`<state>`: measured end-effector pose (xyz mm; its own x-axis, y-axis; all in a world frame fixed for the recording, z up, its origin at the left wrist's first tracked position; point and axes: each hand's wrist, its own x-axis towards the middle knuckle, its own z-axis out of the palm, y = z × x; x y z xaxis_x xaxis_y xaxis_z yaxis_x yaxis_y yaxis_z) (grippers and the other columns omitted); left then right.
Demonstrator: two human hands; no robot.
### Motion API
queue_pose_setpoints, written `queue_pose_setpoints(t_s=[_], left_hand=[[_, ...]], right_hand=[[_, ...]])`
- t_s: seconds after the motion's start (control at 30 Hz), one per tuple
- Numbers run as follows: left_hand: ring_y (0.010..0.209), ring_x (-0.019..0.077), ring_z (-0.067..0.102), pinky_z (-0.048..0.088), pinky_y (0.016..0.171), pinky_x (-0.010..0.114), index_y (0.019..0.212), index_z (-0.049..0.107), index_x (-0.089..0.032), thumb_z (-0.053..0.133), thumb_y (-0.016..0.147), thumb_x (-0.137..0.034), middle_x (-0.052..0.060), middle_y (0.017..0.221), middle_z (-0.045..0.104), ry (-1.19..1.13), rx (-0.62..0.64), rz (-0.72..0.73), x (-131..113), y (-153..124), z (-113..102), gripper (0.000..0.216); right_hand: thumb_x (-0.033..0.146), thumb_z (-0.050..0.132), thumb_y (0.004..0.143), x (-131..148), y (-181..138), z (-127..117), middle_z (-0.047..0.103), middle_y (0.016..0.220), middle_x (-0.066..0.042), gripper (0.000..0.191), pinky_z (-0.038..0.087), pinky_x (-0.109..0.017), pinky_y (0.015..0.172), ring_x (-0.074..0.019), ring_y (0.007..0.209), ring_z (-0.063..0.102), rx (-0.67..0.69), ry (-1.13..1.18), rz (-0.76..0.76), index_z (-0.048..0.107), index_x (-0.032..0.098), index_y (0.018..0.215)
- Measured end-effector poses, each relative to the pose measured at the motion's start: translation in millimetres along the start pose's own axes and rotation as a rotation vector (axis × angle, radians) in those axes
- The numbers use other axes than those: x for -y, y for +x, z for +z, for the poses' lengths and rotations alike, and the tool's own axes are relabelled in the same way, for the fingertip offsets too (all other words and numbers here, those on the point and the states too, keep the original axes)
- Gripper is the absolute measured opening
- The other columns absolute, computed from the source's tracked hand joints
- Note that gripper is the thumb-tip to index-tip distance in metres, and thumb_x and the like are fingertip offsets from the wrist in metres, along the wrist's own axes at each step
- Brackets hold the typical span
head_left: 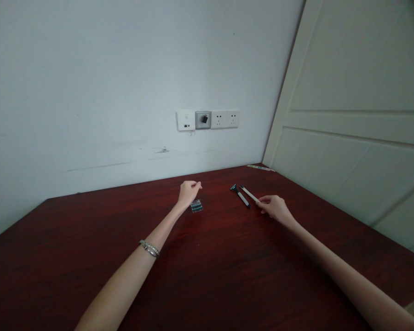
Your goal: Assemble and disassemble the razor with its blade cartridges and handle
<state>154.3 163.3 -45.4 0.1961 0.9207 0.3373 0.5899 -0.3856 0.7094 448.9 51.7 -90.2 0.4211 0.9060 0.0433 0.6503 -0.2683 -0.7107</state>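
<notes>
My right hand point(275, 208) pinches one end of a slim white stick with a dark tip point(250, 194), which points toward the wall; its exact kind is too small to tell. Just left of that stick, a razor point(242, 197) with a grey and black handle lies on the table, its head at the far end. My left hand point(189, 193) is closed with the fingertips together, and whether anything sits between them is hidden. Beside its wrist rests a small clear pack with dark strips inside point(197, 206).
The dark red wooden table point(200, 276) meets a white wall with a row of sockets and a dark plug point(204, 119). A pale panelled board point(348, 151) bounds the right side. A thin printed strip point(260, 168) lies in the far right corner.
</notes>
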Motion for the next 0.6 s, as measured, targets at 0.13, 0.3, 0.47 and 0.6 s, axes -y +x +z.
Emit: queue_pose_setpoints(t_s=[0.13,0.3,0.47,0.6], left_hand=[[0.06,0.0142,0.059,0.039,0.062,0.023,0.069,0.071,-0.014,0.045,0.08,-0.033,0.003,0.063,0.066,-0.003,-0.005,0.012,4.1,0.7,0.5,0.034],[0.061,0.0148,0.06,0.04,0.062,0.023,0.07,0.071,-0.014,0.046,0.08,-0.033,0.004,0.064,0.067,0.011,-0.012,0.001,6.4,2.0,-3.8,0.034],[0.074,0.0175,0.062,0.042,0.068,0.024,0.072,0.071,-0.015,0.049,0.078,-0.033,0.006,0.075,0.07,0.069,0.054,0.034,12.9,2.5,-7.5,0.029],[0.079,0.02,0.062,0.043,0.07,0.027,0.078,0.071,-0.017,0.054,0.075,-0.041,0.006,0.082,0.07,0.167,0.234,0.06,23.8,3.2,-11.4,0.03]], right_hand=[[0.034,0.055,0.077,3.5,-1.7,0.7,0.07,0.077,-0.009,0.029,0.049,-0.025,0.061,-0.0186,0.065,0.066,-0.061,-0.235,-0.106,0.071,0.013,0.09],[0.042,0.048,0.081,5.4,-3.6,0.2,0.067,0.097,-0.011,0.035,0.047,-0.032,0.066,-0.0266,0.088,0.063,-0.096,-0.507,-0.128,0.07,0.02,0.097],[0.041,0.042,0.085,3.3,-6.4,1.3,0.064,0.1,-0.011,0.038,0.045,-0.03,0.066,-0.0253,0.091,0.06,-0.089,-0.556,-0.168,0.068,0.02,0.101],[0.042,0.04,0.087,0.4,-6.1,2.7,0.063,0.1,-0.01,0.038,0.044,-0.029,0.064,-0.0233,0.088,0.061,-0.076,-0.574,-0.176,0.068,0.022,0.104]])
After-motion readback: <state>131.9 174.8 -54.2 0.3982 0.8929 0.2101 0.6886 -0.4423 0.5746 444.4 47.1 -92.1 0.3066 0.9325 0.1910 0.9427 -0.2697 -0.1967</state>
